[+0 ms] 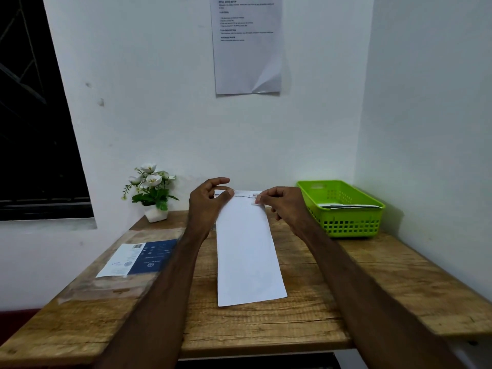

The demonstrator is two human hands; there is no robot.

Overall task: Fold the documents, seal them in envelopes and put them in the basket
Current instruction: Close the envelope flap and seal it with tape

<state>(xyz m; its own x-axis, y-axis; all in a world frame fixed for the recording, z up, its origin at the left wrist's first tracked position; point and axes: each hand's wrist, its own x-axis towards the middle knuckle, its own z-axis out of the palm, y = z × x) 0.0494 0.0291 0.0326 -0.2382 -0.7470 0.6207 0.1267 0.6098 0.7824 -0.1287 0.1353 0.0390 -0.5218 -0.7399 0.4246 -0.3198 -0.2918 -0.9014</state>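
Pinching the envelope top edge, both hands' fingers curled (basket nearby)

The table was rough, grainy wood, matt. On it lay a smooth white paper envelope; right of that stood a glossy green plastic basket, left a shiny clear plastic wrapper.

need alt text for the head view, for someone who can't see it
Two hands work at the far end of a long white envelope lying on a wooden table: the left hand and the right hand pinch its top edge. A green basket holding papers stands at right, a potted flower at left.
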